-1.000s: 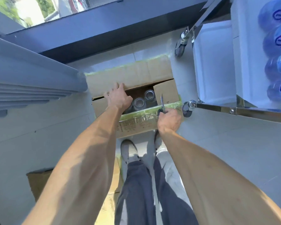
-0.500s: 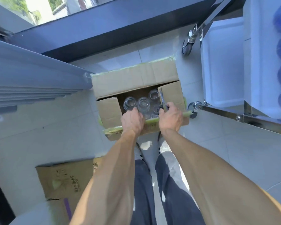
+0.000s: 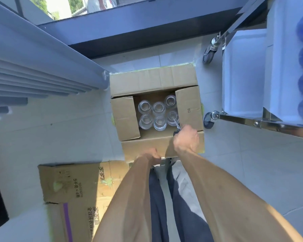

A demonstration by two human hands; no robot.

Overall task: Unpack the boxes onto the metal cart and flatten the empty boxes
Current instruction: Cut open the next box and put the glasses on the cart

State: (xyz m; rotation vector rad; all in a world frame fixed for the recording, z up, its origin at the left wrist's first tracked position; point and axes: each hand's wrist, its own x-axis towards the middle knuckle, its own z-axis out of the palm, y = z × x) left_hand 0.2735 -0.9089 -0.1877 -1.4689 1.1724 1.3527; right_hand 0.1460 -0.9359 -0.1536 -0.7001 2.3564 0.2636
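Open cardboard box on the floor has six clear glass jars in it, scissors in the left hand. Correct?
Not quite. The head view shows the scissors in the right hand; the left hand is at the near flap. The open brown cardboard box does hold six clear glass jars.

Six glass jars (image 3: pixel 156 113) stand in the open box (image 3: pixel 153 81), just beyond the right hand's fingers (image 3: pixel 186 130). The metal cart (image 3: pixel 243 121) stands right of them. A flattened box (image 3: pixel 73 193) lies left of the left hand (image 3: pixel 151 155).
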